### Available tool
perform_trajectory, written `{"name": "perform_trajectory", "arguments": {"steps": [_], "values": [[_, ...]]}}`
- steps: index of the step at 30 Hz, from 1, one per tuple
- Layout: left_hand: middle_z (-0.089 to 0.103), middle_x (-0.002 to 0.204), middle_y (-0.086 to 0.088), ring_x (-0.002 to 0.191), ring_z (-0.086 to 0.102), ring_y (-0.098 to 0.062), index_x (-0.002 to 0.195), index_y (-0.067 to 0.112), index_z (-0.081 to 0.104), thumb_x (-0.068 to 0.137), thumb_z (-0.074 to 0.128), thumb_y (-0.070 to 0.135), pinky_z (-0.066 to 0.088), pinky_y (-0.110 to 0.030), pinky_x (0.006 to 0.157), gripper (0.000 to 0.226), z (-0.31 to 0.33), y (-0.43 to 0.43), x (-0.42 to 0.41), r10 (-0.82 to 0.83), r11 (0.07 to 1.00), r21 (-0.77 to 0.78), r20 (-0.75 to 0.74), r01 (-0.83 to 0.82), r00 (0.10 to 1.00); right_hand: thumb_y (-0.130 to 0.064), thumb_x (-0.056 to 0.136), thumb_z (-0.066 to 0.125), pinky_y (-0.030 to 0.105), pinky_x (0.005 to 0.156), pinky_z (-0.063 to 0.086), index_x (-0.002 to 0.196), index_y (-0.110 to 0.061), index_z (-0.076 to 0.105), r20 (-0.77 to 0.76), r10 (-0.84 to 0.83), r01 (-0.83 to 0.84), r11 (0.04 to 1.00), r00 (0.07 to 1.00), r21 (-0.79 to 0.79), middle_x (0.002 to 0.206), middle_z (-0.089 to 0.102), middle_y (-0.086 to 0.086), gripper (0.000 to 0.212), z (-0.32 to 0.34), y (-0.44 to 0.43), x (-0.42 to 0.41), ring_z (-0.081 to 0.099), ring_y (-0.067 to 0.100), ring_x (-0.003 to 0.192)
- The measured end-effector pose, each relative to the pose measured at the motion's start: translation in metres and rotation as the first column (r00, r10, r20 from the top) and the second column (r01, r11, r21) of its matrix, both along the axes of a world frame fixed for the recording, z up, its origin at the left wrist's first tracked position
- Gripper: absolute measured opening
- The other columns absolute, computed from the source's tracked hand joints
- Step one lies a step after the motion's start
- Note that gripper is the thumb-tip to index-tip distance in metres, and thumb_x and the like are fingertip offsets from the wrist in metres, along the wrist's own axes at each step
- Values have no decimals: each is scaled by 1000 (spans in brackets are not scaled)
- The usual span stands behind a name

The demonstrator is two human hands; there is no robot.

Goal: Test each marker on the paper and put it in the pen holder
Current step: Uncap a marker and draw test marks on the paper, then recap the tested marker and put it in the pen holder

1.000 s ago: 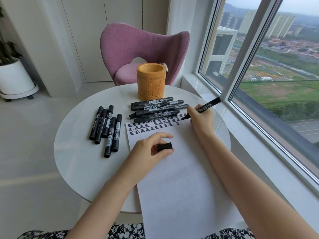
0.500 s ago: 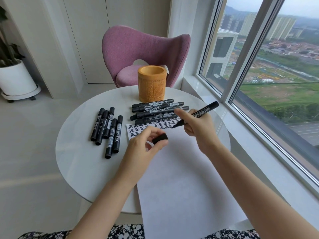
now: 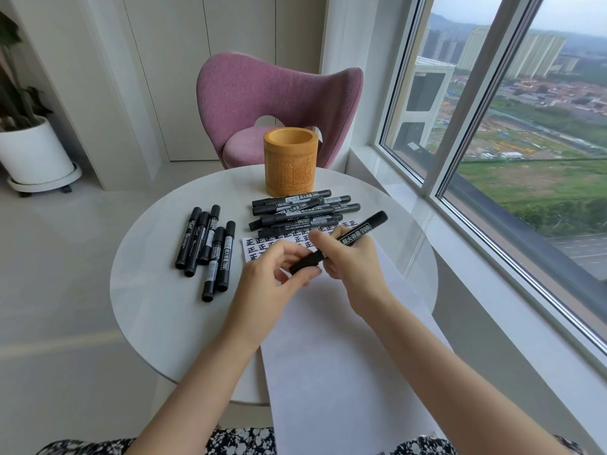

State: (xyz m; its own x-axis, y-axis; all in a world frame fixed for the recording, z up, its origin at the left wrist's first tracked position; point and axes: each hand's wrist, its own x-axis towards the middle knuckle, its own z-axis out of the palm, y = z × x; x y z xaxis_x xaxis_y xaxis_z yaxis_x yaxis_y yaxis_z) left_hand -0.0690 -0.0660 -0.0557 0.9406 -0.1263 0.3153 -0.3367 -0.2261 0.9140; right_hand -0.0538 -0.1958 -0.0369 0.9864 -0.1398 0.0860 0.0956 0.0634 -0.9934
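Observation:
My right hand [image 3: 353,262] grips a black marker [image 3: 361,232] above the white paper [image 3: 345,356]. My left hand [image 3: 272,277] pinches the marker's black cap [image 3: 305,264], which now sits over the tip end. Rows of black test characters [image 3: 262,246] fill the paper's far edge. The orange carved pen holder [image 3: 290,162] stands upright at the back of the round white table [image 3: 157,290]. Several capped markers [image 3: 302,213] lie piled in front of the holder. Another group of several markers [image 3: 207,247] lies to the left.
A pink chair [image 3: 276,103] stands behind the table. A large window [image 3: 525,126] runs along the right side, with a white sill close to the table's edge. A white plant pot [image 3: 33,156] on a wheeled base sits at the far left.
My right hand lifted the marker off the paper and drew it back toward me. My left hand rose with the cap and met the marker's tip.

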Motion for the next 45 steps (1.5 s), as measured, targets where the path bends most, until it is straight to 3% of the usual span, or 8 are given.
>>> {"name": "perform_trajectory", "arguments": {"steps": [5,12,23,26,28,33,40,45], "values": [[70,74,7,66,64,-25,76,35,60,75,77,14,52,-43,70,27,-2,1,-1,74,997,5,86,-74,994,9,79,52,20,41,24,53,-16,32,22,-63,63,998,998,-12,46,29,-7,42,-1,9,-1,24,12,44],[68,74,20,60,59,-4,76,31,60,74,75,13,50,-19,67,24,2,0,-4,115,993,-13,168,-114,979,4,83,58,17,39,24,54,-16,36,-11,-21,21,999,1000,45,45,32,-9,41,5,15,-5,25,8,40],[68,71,4,63,59,-23,88,21,62,85,64,24,43,-22,55,5,5,1,0,224,971,46,194,-237,955,-65,80,58,21,45,24,62,-12,50,-227,57,-94,983,972,-157,45,29,-5,57,13,-2,-7,26,12,43],[66,65,4,62,59,-21,81,20,63,85,64,27,46,-28,60,8,8,8,3,262,961,49,169,-274,950,-43,89,62,22,53,30,65,-10,48,100,-106,136,920,989,-366,55,41,-4,43,8,-6,-9,34,9,50],[64,62,7,58,55,-17,76,21,62,85,62,31,42,-24,56,14,10,12,3,267,957,70,154,-280,951,-17,90,65,14,57,33,82,-11,57,364,16,171,864,931,-474,73,49,-7,12,8,-8,-9,40,6,57],[63,61,9,51,50,-7,72,21,62,87,58,36,36,-15,50,22,18,13,3,244,963,91,114,-255,963,-11,85,70,32,64,49,102,-14,65,469,308,182,643,828,-744,99,49,-6,18,2,-10,4,47,9,70],[64,62,6,58,56,-4,76,20,66,83,52,52,44,-17,61,35,26,28,15,264,961,71,58,-268,963,-11,85,69,13,62,38,89,-8,61,521,112,226,810,847,-541,81,58,-3,9,27,1,44,51,2,65],[68,70,4,71,63,-14,79,19,66,88,59,26,49,-34,72,14,19,45,23,350,908,213,89,-361,932,-14,85,67,38,65,49,79,-28,54,502,-167,300,934,849,-196,79,65,2,20,81,6,103,63,22,68]]}}
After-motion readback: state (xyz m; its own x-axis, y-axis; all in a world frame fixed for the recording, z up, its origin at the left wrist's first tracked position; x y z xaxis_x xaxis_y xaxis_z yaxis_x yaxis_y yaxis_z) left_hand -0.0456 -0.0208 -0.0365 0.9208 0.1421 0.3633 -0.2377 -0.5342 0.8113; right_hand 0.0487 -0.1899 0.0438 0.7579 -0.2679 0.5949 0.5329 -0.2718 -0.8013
